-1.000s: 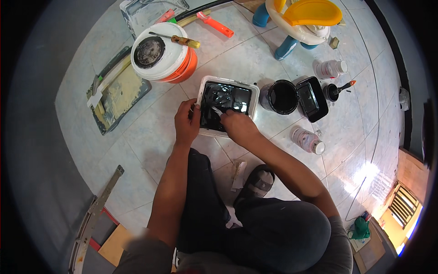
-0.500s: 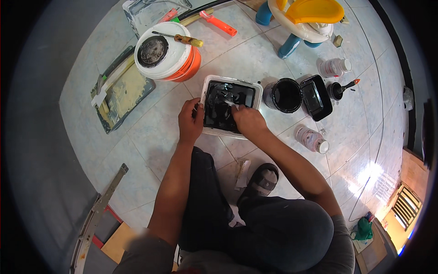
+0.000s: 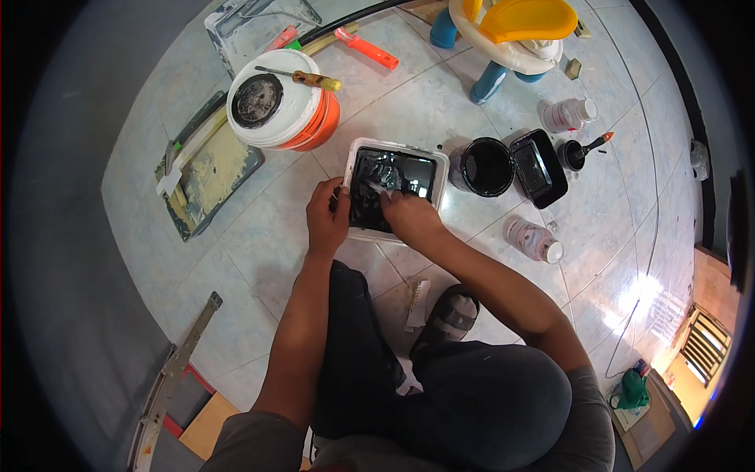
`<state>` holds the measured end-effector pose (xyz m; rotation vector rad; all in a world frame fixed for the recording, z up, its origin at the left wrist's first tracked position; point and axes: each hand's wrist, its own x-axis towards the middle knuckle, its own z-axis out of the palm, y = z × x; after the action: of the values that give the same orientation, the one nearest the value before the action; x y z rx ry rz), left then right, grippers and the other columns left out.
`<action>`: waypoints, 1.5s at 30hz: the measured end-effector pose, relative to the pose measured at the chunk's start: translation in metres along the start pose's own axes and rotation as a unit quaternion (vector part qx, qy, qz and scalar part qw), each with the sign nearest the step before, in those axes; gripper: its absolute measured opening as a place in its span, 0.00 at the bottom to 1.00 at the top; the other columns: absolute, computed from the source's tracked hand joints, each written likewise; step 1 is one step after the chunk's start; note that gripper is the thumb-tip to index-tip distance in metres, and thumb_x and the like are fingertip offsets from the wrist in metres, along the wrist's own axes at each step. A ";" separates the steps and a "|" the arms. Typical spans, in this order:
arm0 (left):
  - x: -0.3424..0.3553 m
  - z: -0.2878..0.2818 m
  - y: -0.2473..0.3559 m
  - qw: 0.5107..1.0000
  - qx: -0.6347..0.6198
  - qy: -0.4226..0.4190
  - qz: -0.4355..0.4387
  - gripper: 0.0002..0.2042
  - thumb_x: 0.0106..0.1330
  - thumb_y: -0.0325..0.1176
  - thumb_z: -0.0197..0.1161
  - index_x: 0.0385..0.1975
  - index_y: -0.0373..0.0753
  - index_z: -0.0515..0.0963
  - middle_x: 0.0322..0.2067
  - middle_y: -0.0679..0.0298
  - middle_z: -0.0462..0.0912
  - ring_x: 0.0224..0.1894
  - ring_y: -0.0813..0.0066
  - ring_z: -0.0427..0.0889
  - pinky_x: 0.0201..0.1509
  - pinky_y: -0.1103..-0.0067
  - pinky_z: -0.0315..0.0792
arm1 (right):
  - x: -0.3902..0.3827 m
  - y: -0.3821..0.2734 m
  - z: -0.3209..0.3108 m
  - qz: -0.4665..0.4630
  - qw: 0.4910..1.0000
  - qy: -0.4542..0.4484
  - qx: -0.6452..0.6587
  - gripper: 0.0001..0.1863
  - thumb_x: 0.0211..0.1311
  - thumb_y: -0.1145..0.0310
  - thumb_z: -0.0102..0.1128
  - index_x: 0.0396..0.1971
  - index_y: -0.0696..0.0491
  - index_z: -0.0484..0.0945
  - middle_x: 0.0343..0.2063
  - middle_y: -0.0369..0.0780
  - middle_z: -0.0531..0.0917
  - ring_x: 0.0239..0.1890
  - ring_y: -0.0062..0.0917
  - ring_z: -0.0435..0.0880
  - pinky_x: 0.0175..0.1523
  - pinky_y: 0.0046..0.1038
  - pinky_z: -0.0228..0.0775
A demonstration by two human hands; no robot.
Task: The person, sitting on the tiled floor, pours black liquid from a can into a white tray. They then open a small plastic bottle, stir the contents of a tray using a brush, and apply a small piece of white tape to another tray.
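A white rectangular tub (image 3: 397,145) stands on the tiled floor in front of me, with glossy black paint (image 3: 409,167) inside. My left hand (image 3: 327,216) grips its left rim, thumb up on the edge. Over the near right part of the tub, my right hand (image 3: 414,219) is closed on a pale tool (image 3: 381,189) whose far end is in the paint; its exact kind is hidden by paint and fingers. Just right of the tub sits a round black paint pot (image 3: 486,167), and beside that a small black tray (image 3: 540,170).
An orange bucket (image 3: 318,126) with a white lid carries a screwdriver (image 3: 303,78). Left of it lies a paint-crusted roller tray (image 3: 216,177). Two bottles (image 3: 535,239), a brush (image 3: 596,142) in a small cup and a yellow-seated child's chair (image 3: 528,20) stand to the right and far right.
My right hand has moved left and slightly nearer with the tool through the paint. The left hand keeps its hold on the rim. The whole view has shifted slightly.
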<state>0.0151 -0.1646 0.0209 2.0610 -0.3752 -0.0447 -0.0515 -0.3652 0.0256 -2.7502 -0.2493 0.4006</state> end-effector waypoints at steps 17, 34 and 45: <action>0.001 -0.003 0.009 0.999 0.013 -0.027 -0.032 0.10 0.78 0.28 0.60 0.52 0.32 0.83 0.42 0.54 0.86 0.42 0.66 0.86 0.47 0.72 0.79 | 0.004 -0.002 -0.018 0.066 0.993 -0.069 0.074 0.10 0.64 0.72 0.60 0.38 0.61 0.87 0.38 0.52 0.88 0.40 0.44 0.93 0.43 0.41 0.88; -0.001 -0.006 0.005 0.999 0.024 -0.028 -0.029 0.11 0.78 0.28 0.60 0.52 0.31 0.82 0.42 0.55 0.86 0.40 0.70 0.86 0.45 0.74 0.79 | 0.009 0.002 -0.030 0.127 0.989 -0.025 0.076 0.11 0.66 0.71 0.58 0.34 0.55 0.90 0.38 0.52 0.90 0.37 0.45 0.94 0.42 0.43 0.88; 0.000 -0.001 -0.002 0.999 0.023 0.019 -0.025 0.08 0.75 0.27 0.62 0.50 0.34 0.82 0.31 0.61 0.83 0.26 0.74 0.79 0.33 0.76 0.74 | -0.012 -0.011 -0.028 0.178 0.976 -0.075 0.096 0.11 0.66 0.72 0.59 0.35 0.56 0.91 0.37 0.54 0.91 0.43 0.46 0.94 0.47 0.44 0.88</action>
<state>0.0160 -0.1634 0.0199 2.1135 -0.3031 -0.0280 -0.0553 -0.3666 0.0578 -2.5717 0.2407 0.6890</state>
